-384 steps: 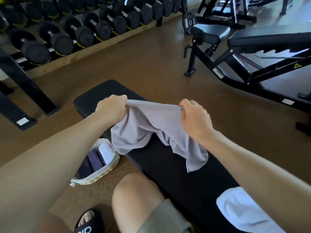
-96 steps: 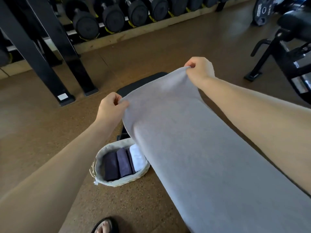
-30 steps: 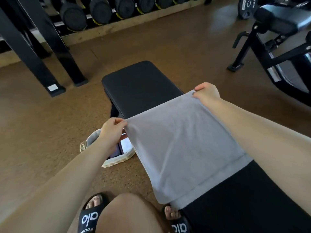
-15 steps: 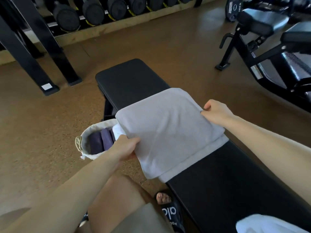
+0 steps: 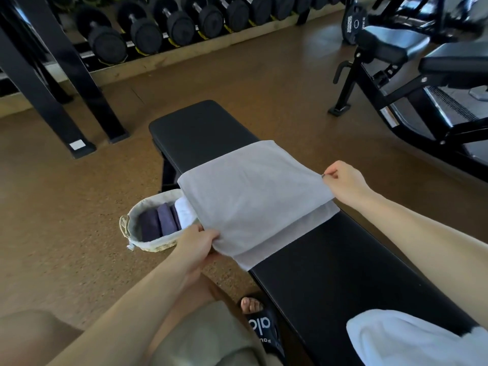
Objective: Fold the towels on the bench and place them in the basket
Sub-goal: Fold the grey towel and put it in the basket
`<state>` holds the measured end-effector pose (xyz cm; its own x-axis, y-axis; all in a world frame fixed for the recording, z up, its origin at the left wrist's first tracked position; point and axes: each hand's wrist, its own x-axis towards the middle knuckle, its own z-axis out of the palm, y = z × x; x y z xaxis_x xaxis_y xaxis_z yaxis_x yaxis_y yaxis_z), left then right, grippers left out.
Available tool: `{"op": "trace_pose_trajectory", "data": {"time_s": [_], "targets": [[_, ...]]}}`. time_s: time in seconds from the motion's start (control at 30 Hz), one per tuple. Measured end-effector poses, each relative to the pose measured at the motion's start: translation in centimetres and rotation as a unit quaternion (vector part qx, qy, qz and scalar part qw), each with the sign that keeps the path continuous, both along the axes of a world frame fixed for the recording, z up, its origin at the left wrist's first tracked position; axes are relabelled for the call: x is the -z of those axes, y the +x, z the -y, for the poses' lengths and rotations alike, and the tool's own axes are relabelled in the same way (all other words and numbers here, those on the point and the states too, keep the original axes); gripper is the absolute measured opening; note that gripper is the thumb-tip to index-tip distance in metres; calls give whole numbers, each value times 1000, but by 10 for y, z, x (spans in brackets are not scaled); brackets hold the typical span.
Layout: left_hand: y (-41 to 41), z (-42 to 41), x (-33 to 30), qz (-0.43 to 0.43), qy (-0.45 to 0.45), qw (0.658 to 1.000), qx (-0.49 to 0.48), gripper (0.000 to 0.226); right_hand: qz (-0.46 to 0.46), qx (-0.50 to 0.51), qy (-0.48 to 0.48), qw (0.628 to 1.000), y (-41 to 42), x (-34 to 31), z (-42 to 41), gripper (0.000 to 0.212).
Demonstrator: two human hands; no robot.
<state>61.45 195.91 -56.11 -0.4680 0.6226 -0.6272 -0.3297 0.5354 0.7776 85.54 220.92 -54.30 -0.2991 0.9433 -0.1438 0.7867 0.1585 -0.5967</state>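
A grey towel lies folded over itself across the black bench. My left hand grips the upper layer's near left corner, past the bench's left edge. My right hand pinches the upper layer's right corner, slightly raised; the lower layer shows beneath it. A woven basket with a pale liner stands on the floor left of the bench, holding dark purple folded towels and a white one. A white towel lies on the bench's near end.
A dumbbell rack runs along the far wall, with black rack legs at left. Another adjustable bench machine stands at right. My knee and a black slide sandal are by the bench's near left side. The floor is brown.
The towel's top edge has been brought toward me over the lower half, making a fold. Both hands moved nearer with the corners, and the view tilted down slightly.
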Motion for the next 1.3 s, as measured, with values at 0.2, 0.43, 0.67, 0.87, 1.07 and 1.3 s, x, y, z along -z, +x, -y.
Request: {"op": "trace_pose_trajectory", "data": {"time_s": [0.2, 0.43, 0.67, 0.87, 1.07, 1.3], "targets": [[16, 5, 16, -6, -25, 999, 40, 35, 76, -13, 9, 997, 14, 16, 15, 10], [21, 8, 33, 33, -67, 996, 40, 52, 111, -4, 21, 994, 21, 18, 22, 15], [28, 11, 35, 70, -83, 993, 47, 48, 137, -24, -15, 990, 24, 15, 26, 12], [31, 11, 29, -13, -122, 990, 72, 75, 229, -61, 78, 968, 23, 23, 42, 38], [19, -17, 0, -534, 5, 837, 117, 76, 172, -142, 200, 954, -21, 23, 39, 58], [-19, -108, 4, -595, -78, 730, 327, 67, 173, -221, 182, 942, -117, 35, 6, 57]]}}
